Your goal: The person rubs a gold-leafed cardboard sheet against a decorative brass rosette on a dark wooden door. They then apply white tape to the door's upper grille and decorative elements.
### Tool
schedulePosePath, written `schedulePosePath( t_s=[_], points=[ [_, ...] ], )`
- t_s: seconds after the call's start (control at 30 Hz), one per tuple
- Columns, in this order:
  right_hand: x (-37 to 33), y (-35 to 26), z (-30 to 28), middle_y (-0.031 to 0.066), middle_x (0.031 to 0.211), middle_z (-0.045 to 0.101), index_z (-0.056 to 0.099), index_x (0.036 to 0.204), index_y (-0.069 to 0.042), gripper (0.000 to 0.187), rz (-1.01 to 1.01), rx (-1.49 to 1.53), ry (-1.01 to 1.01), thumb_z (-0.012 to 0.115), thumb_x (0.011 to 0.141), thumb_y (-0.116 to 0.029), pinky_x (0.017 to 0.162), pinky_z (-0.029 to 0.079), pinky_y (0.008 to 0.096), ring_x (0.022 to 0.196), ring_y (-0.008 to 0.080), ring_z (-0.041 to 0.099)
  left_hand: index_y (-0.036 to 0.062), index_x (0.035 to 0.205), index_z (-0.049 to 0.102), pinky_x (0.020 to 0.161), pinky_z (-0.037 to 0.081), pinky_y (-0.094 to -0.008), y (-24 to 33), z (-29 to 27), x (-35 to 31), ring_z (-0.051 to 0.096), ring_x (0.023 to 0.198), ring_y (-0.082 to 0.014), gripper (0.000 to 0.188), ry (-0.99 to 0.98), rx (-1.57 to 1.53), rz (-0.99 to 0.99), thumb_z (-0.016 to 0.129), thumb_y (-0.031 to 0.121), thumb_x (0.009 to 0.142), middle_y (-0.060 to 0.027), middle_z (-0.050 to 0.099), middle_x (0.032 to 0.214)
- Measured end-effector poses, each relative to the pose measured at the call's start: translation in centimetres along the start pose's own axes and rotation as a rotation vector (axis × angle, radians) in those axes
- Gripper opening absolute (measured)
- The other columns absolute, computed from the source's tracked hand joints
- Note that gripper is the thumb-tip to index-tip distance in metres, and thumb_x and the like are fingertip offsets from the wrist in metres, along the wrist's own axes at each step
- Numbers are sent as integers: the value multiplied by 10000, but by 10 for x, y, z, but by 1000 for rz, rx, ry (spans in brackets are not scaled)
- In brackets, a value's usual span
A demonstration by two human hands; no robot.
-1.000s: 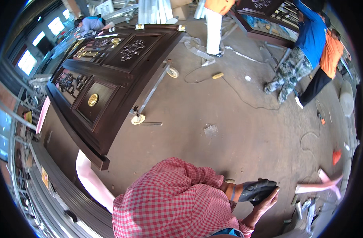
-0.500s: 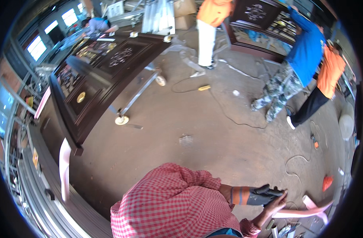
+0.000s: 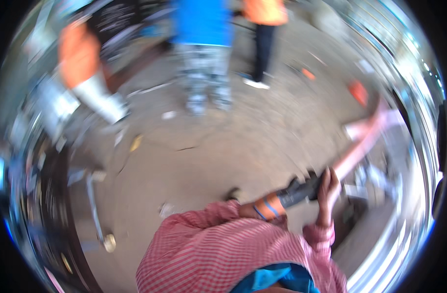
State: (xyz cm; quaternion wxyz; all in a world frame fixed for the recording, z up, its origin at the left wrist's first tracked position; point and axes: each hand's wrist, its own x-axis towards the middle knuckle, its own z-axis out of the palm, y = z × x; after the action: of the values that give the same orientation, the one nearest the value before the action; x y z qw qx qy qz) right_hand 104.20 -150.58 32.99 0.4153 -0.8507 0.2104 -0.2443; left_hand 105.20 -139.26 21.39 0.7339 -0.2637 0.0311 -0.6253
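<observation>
The picture is smeared by motion. My left hand (image 3: 301, 189) reaches out to the right of my red checked shirt. It is covered by a dark glove with an orange and blue cuff (image 3: 269, 207). My right hand (image 3: 327, 191) is bare and comes up from a pink sleeve. Its fingers lie over the fingertip end of the dark glove. Blur hides whether the gloved fingers are curled or straight. Both hands are over bare concrete floor (image 3: 223, 161).
A long pink bar (image 3: 365, 141) lies on the floor just beyond my hands. A dark door panel (image 3: 57, 205) and a metal rod with a round foot (image 3: 95, 210) are at the left. Three people stand at the back (image 3: 201, 58) (image 3: 265, 34) (image 3: 82, 58).
The view has swung round: the dark door slid to the left edge and the standing people moved to the top centre. My hands stay together at the glove.
</observation>
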Motion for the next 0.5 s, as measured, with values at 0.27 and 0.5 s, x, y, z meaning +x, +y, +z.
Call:
schedulePosePath(
  t_s=[0.27,0.5],
  points=[
    [107,163,-206,167,755,570,589,863,20,297,163,-510,891,558,1004,-240,647,455,386,665,281,555,4,1350,510,965,498,-386,87,89,81,612,1123,-232,462,497,1075,-134,428,348,1052,-139,638,1213],
    [187,229,-191,179,813,590,622,837,-13,113,129,-775,642,653,875,-115,669,476,448,777,386,582,-24,1288,537,978,486,-312,183,56,259,631,1078,-176,327,428,1784,-55,574,133,1003,-120,649,1182]
  ],
)
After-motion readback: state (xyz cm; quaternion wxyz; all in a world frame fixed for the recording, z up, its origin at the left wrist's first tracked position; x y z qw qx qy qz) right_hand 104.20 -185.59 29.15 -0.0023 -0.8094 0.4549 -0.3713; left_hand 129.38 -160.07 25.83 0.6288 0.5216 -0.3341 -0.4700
